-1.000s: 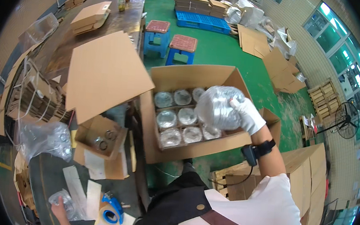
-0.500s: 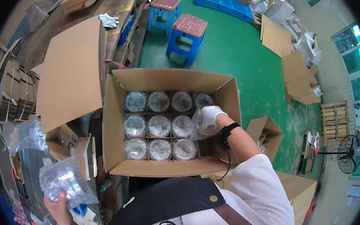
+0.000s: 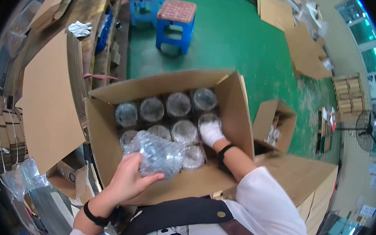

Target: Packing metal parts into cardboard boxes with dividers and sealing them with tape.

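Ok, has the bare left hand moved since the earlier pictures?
Yes, rightward: the bare left hand was left of the open brown cardboard box, now over it.

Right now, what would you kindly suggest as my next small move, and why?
Perhaps ease the gloved right hand out of the carton: its forearm covers the near right part, while the left hand holds a wrapped bundle over the near row of clear pieces.

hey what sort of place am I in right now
Most likely a packing workshop or warehouse: there's a bubble-wrapped bundle over an open carton, stacked cardboard sheets to the left, and a wooden pallet by the wall.
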A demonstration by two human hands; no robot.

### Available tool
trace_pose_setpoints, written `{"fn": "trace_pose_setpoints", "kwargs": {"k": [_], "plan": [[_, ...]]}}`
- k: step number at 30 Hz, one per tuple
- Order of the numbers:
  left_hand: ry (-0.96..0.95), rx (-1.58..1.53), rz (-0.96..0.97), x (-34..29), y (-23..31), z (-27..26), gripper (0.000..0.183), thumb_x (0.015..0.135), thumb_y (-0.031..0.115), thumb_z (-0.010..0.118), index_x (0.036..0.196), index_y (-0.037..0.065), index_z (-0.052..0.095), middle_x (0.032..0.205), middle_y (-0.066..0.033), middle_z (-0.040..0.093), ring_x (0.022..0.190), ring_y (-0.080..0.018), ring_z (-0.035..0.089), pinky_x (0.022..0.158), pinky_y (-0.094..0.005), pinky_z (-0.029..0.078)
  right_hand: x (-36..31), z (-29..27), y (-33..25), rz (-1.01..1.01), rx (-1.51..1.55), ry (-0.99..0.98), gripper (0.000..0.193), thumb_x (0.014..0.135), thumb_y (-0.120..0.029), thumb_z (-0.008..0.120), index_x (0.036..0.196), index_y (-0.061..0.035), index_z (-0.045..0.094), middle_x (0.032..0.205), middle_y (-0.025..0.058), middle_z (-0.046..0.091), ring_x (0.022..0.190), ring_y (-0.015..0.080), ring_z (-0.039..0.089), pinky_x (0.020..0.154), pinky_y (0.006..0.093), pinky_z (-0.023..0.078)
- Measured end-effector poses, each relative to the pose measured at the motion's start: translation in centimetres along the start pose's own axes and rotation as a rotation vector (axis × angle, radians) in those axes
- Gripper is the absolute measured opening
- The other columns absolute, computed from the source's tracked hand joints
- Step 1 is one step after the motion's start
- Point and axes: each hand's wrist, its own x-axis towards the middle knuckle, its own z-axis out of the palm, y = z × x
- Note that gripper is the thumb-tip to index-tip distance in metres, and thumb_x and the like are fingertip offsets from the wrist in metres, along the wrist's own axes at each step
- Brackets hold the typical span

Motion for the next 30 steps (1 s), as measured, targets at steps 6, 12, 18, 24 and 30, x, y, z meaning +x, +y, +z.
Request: {"fn": "trace_pose_setpoints", "kwargs": {"k": [6,12,18,24,30], "plan": [[-0.401,0.175,0.135,4.6,-1.5,7.4,0.045,0.083,0.026,0.071,0.109,-0.005,0.052,0.098,-0.0221,0.062,0.092,-0.0386,0.058,0.083,-0.0446,0.046,3.0,-19.8,3.7,0.013,0.798,-0.041,0.037,0.084,-0.028,0.060,0.113,-0.0058,0.064,0.111,0.0184,0.066,0.099,0.0380,0.063,0.089,0.0418,0.050],[-0.372,-0.173,0.320,8.7,-7.4,21.9,0.040,0.086,0.024,0.068,0.112,-0.004,0.054,0.106,-0.0199,0.060,0.099,-0.0397,0.056,0.092,-0.0441,0.043,-13.5,-33.5,8.1,0.162,1.234,0.892,0.025,0.098,-0.012,0.052,0.119,-0.0004,0.058,0.105,0.0185,0.067,0.095,0.0264,0.064,0.093,0.0382,0.047],[-0.393,0.877,0.660,10.2,-9.9,27.9,0.016,0.089,0.016,0.047,0.093,0.007,0.059,0.094,-0.0096,0.064,0.096,-0.0250,0.058,0.081,-0.0392,0.040,-25.0,-26.1,8.7,0.863,1.377,0.832,0.017,0.093,-0.002,0.056,0.109,0.0005,0.062,0.093,0.0125,0.069,0.087,0.0198,0.066,0.086,0.0334,0.051],[-0.579,1.043,0.432,12.9,-12.7,32.9,0.024,0.092,0.019,0.041,0.099,0.010,0.062,0.103,-0.0103,0.066,0.101,-0.0239,0.059,0.087,-0.0398,0.038,-26.7,-23.5,7.5,1.068,1.414,0.790,0.017,0.094,-0.001,0.054,0.108,0.0016,0.061,0.093,0.0140,0.069,0.088,0.0212,0.066,0.086,0.0339,0.052],[-1.021,1.007,0.423,13.6,-7.6,28.5,0.046,0.084,0.020,0.058,0.125,0.000,0.053,0.128,-0.0169,0.056,0.120,-0.0308,0.053,0.097,-0.0414,0.042,-22.2,-24.2,7.5,0.832,1.573,0.508,0.019,0.092,0.005,0.053,0.109,0.0040,0.059,0.098,0.0140,0.069,0.095,0.0195,0.066,0.089,0.0311,0.051]]}}
